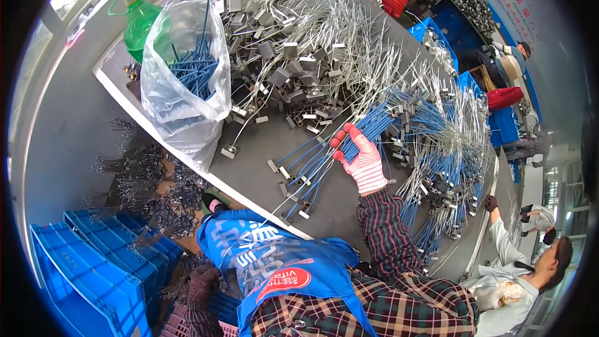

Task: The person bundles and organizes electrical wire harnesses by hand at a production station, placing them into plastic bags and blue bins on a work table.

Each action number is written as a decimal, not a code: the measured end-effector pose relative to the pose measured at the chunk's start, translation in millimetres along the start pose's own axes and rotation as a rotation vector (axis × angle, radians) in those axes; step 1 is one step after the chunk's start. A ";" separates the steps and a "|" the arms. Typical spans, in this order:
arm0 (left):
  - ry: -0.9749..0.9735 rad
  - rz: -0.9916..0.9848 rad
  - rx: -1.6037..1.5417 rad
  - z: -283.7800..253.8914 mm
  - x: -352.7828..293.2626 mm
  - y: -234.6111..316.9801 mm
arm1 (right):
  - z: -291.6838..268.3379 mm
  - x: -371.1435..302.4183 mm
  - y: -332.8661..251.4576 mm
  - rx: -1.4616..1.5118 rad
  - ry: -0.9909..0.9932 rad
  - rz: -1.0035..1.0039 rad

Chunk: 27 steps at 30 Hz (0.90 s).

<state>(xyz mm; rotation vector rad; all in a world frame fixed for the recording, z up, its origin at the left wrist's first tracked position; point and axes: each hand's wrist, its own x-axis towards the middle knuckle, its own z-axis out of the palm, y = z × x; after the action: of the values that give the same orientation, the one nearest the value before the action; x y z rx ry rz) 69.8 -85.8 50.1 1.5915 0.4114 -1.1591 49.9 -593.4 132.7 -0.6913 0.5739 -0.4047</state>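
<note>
My right hand (362,161), in a striped glove with red fingertips, reaches over the grey tabletop. Its fingers curl against a bundle of blue-sleeved wires (375,121) with small grey block-shaped ends, and seem closed on it. Several loose blue-sleeved wires (306,178) lie left of this hand, their ends toward me. My left hand (203,279) hangs low beside the table, dark and in shadow, above a pink crate (176,322). Its fingers do not show clearly. A clear plastic bag (181,103) holding blue tubes (198,70) stands on the table's left part.
Heaped silver wires with grey blocks (293,75) cover the table's far side; more blue-sleeved wires (452,150) lie right. A green bottle (138,28) stands behind the bag. Blue crates (81,274) and dark piled parts (156,196) are at lower left. A co-worker (518,281) is at right.
</note>
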 end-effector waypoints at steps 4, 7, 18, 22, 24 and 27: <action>-0.010 -0.004 -0.022 -4.8 3.3 -3.7 | 5.7 -0.8 1.6 0.005 0.015 -0.003; 0.011 -0.006 -0.032 0.1 2.2 1.9 | 4.4 0.3 1.3 -0.001 0.006 -0.002; 0.004 -0.007 -0.033 -3.1 0.8 -16.2 | -11.3 5.0 10.9 0.019 0.065 0.047; -0.075 0.003 -0.009 2.5 -2.9 -4.5 | -2.5 -6.7 25.9 -0.029 0.027 0.099; -0.093 0.000 0.009 11.1 -5.8 2.7 | 6.5 -20.0 43.9 -0.062 -0.125 0.208; -0.073 -0.029 -0.115 15.1 -0.4 2.1 | 25.1 -27.0 25.6 -0.115 -0.115 0.119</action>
<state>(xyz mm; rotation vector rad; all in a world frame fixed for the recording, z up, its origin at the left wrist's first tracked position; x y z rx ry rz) 64.1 -99.8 52.4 1.4436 0.4466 -1.1913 48.6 -549.2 140.4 -0.7808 0.5296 -0.2206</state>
